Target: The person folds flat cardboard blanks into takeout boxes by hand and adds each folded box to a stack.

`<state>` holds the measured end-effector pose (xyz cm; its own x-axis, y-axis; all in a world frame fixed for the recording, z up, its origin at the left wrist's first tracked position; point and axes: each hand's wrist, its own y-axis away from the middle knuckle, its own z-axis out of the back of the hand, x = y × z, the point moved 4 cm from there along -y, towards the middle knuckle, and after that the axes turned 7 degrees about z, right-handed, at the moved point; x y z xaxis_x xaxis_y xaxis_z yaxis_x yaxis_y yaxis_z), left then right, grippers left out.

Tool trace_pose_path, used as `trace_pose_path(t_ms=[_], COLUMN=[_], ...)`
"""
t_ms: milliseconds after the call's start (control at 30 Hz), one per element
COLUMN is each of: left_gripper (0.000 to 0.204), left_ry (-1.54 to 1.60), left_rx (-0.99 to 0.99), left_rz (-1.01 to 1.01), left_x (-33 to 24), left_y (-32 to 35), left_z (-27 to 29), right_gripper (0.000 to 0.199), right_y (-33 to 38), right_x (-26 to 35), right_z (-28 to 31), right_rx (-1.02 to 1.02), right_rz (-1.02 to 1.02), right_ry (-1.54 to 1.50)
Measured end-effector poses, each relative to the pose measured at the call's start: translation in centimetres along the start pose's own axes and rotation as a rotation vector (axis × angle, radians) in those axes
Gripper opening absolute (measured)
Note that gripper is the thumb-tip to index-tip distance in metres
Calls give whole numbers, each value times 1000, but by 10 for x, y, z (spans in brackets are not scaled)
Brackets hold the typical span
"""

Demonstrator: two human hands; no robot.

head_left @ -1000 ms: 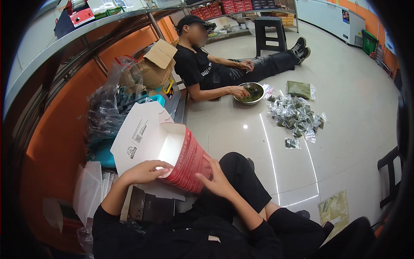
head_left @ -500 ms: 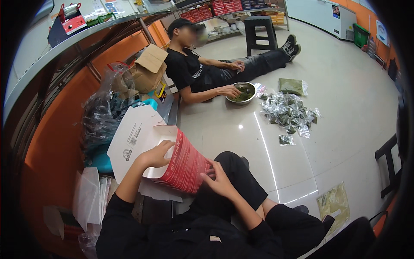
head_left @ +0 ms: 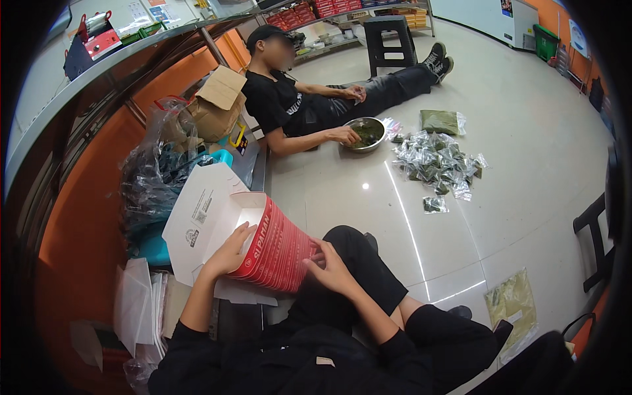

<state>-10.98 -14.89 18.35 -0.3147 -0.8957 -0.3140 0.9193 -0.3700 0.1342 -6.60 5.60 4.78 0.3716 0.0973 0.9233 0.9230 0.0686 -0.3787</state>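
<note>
A red-and-white folded-card food box [head_left: 280, 247] lies tilted across my lap, its mouth facing left and its white lid flap [head_left: 197, 220] spread out. My left hand [head_left: 230, 251] grips the near edge of the mouth, fingers reaching along the white inner wall. At the opposite end, my right hand [head_left: 331, 268] holds the bottom of the box, fingertips against the red side and thumb apart from them. Nothing shows inside the part of the box I can see; its depths are hidden.
A co-worker sits on the floor, one hand in a steel bowl [head_left: 380, 141] of dark green stuff. Small filled plastic bags [head_left: 438, 161] are heaped beside a larger green bag [head_left: 440, 121]. Flat white card pieces [head_left: 135, 306] stand at my left, under a metal table [head_left: 141, 56]. A black stool [head_left: 388, 45] stands beyond.
My left hand has drawn back from inside the box mouth to its near edge. My right hand stays at the bottom. The view has shifted slightly.
</note>
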Motion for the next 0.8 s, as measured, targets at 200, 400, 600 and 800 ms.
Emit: trace_pose_path(t_ms=[200,400,600,800], left_gripper=[58,49,23,29], left_ry=[35,3,272,265], left_rx=[-43,-183,-493,-777], left_rz=[20,8,188,-213], left_x=[4,-5,-29,-122], left_y=[-1,3,19,53], left_z=[-6,-3,21,27], right_gripper=[55,55,51,48], right_y=[2,5,4,6], right_x=[-9,-12,-2,33], right_z=[-4,-9,2,41], right_rx=[17,48,14,-149], right_rz=[-1,-7,10,38], right_ry=[27,46,-17,68])
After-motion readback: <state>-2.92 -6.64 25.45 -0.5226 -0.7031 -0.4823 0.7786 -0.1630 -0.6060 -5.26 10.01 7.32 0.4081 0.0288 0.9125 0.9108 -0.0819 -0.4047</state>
